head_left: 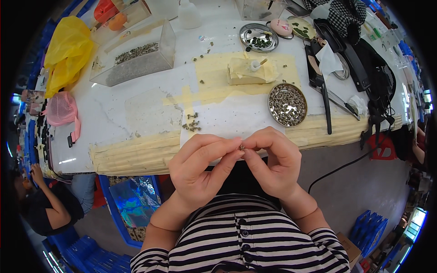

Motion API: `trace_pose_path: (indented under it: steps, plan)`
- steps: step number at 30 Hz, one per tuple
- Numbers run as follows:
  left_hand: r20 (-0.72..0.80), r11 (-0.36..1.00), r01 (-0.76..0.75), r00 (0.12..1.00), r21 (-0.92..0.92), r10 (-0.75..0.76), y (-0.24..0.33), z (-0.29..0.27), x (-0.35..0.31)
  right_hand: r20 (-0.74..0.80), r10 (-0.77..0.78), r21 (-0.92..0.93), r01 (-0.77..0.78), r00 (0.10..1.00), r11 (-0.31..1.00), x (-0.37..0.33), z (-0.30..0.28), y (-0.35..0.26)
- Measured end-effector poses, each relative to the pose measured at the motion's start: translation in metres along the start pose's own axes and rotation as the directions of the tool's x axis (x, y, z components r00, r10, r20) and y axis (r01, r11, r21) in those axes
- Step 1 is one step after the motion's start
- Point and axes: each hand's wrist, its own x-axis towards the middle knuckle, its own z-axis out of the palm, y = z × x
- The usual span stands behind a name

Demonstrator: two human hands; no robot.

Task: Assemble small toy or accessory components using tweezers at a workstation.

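My left hand [200, 166] and my right hand [274, 161] meet at the front edge of the table. Both pinch one small metal part [241, 148] between thumbs and forefingers; its exact kind is too small to make out. Beyond the fingers lies a white paper sheet [227, 116] with a few dark specks on it. A little cluster of similar metal parts [192, 125] rests at the sheet's left side. To the right of the sheet stands a round metal dish [270, 107] full of such parts.
A taped block [248, 75] holds a small white cup with a stick. Behind it is a steel dish [243, 34] with dark pieces. A clear bin [166, 45] stands far left, near a yellow bag [68, 50]. Tweezers [341, 102] and black-handled tools [325, 100] lie right.
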Motion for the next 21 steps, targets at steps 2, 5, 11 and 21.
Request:
trace_pose_path:
  steps: [2,5,11,21]
  plan:
    - [0.02,1.0,0.005,1.0,-0.009,-0.005,0.0,-0.001,0.0,0.013,-0.032,-0.035,0.033,0.999,0.999,0.001,-0.001,0.0]
    - [0.025,1.0,0.016,1.0,-0.024,-0.015,-0.001,-0.001,0.0,0.035,-0.045,-0.044,0.047,0.998,0.998,0.002,-0.003,0.0]
    - [0.069,0.926,0.161,0.987,-0.342,-0.146,-0.013,0.0,-0.007,0.138,0.26,0.292,-0.29,0.956,0.911,0.0,-0.005,-0.011]
    - [0.075,0.995,-0.052,0.996,0.088,0.046,-0.005,-0.004,-0.002,0.146,-0.215,-0.375,0.255,0.966,0.891,0.01,-0.012,-0.006]
